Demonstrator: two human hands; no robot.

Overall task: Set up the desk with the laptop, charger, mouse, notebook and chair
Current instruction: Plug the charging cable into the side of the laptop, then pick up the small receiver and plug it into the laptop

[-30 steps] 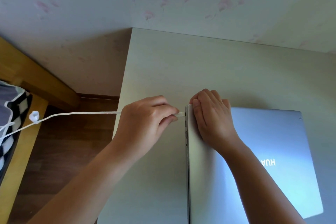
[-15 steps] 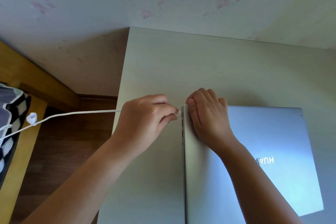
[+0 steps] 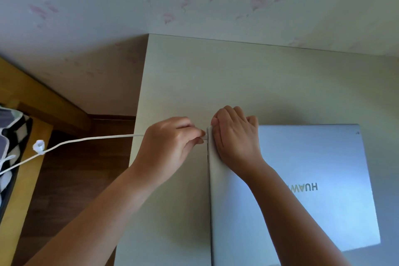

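Observation:
A closed silver laptop (image 3: 313, 179) lies flat on the pale desk (image 3: 183, 84), its logo upside down to me. My right hand (image 3: 235, 136) presses down on the lid's far left corner, fingers curled over the edge. My left hand (image 3: 170, 142) pinches the plug of the white charger cable (image 3: 86, 140) against the laptop's left side, near the far corner. The plug tip is hidden by my fingers. From there the cable runs left off the desk, with a small white clip on it. Mouse, notebook and chair are out of view.
The desk stands against a floral wallpapered wall (image 3: 194, 2). Left of the desk is dark wooden floor (image 3: 75, 179). A wooden bed frame (image 3: 23, 179) with black-and-white checkered bedding (image 3: 13, 136) sits at the far left edge.
My left hand has pushed the plug closer, so the small gap to the laptop's side has closed. My right hand stays on the lid corner.

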